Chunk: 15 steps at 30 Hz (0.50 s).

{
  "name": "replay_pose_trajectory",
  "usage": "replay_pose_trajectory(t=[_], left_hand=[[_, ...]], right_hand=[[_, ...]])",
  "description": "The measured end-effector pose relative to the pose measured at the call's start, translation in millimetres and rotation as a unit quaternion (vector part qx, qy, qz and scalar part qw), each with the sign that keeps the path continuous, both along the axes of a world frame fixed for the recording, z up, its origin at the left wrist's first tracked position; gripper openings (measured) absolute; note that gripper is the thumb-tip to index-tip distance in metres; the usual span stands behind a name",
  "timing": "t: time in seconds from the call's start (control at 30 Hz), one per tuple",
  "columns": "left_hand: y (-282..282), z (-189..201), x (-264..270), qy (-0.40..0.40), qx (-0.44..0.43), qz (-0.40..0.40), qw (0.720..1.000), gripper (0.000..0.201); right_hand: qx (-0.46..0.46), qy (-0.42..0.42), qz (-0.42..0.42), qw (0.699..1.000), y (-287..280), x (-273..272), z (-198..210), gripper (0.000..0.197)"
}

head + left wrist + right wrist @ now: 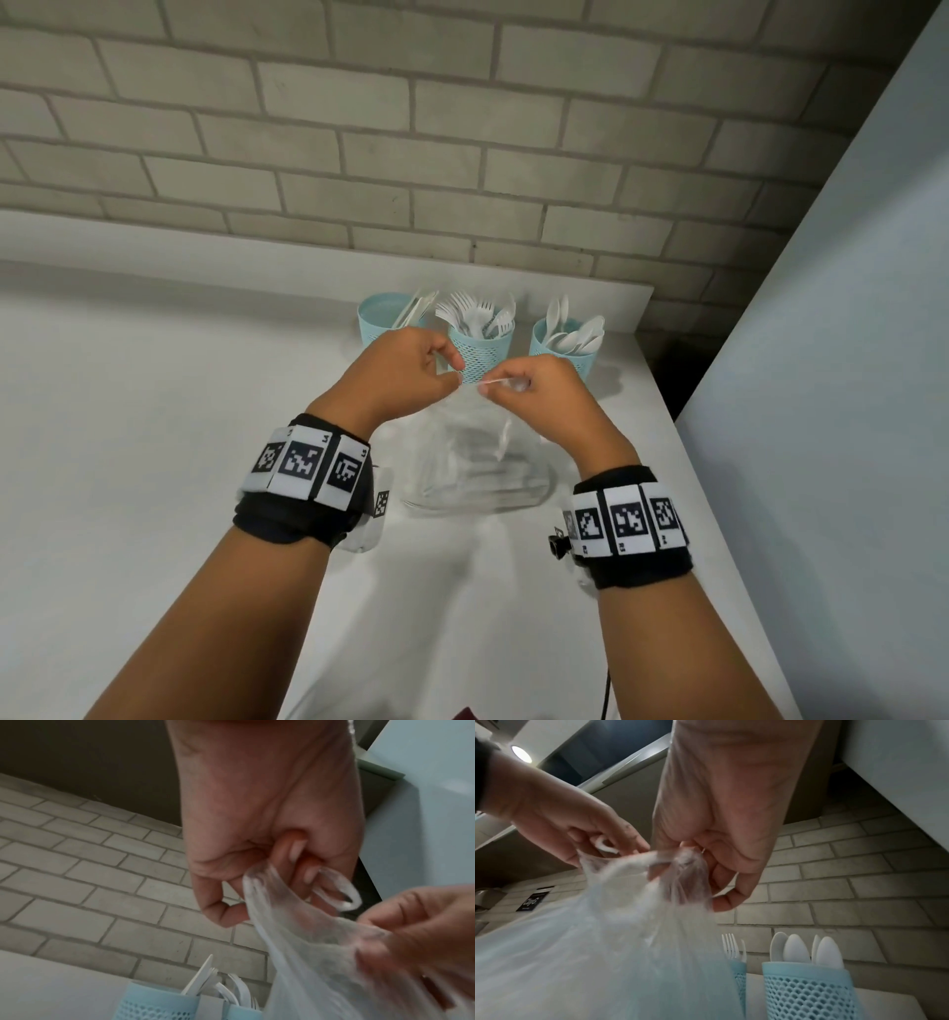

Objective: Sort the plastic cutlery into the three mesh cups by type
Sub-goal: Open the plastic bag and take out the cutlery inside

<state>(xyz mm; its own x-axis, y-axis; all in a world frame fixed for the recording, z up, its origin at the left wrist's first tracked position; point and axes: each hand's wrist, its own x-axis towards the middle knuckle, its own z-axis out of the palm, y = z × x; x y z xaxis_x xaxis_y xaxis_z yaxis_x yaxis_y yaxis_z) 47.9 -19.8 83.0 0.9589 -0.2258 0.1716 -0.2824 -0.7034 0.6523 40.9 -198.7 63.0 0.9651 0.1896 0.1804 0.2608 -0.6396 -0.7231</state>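
Both hands [405,370] [539,390] pinch crinkled clear plastic bag [477,462] before perforated cups [480,349].

A clear plastic bag [475,462] hangs down under the hands onto a white counter [154,411]. A grey brick wall [359,154] stands far past them.

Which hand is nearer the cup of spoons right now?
The right hand. It pinches the clear bag just in front of the cup of spoons; the left hand holds the bag in front of the other two cups.
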Motion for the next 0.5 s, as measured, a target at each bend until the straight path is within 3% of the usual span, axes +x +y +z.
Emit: replay_pose_trajectory(t=[0.07, 0.13, 0.27, 0.4, 0.5], left_hand=[[2.5, -1.9, -0.6, 0.013, 0.068, 0.005, 0.998, 0.017], [5.4, -4.3, -1.4, 0.038, 0.107, 0.008, 0.993, 0.031], [-0.3, -6.7, -4.3, 0.061, 0.055, 0.017, 0.996, 0.051], [-8.3, -12.2, -6.0, 0.062, 0.083, 0.002, 0.995, 0.038], [2.6, -16.4, -1.3, 0.078, 0.071, 0.035, 0.994, 0.028]], right_hand=[[0.076, 0.002, -0.019, 0.997, -2.9, 0.5, 0.2, 0.013], [0.094, -0.012, -0.035, 0.995, -6.5, 1.7, -1.4, 0.014], [0.113, -0.028, -0.052, 0.992, -7.7, 3.0, -3.9, 0.018], [0.104, -0.011, -0.043, 0.994, 0.4, 3.3, -9.4, 0.012], [0.106, -0.006, -0.060, 0.992, -8.4, 5.9, -11.4, 0.013]])
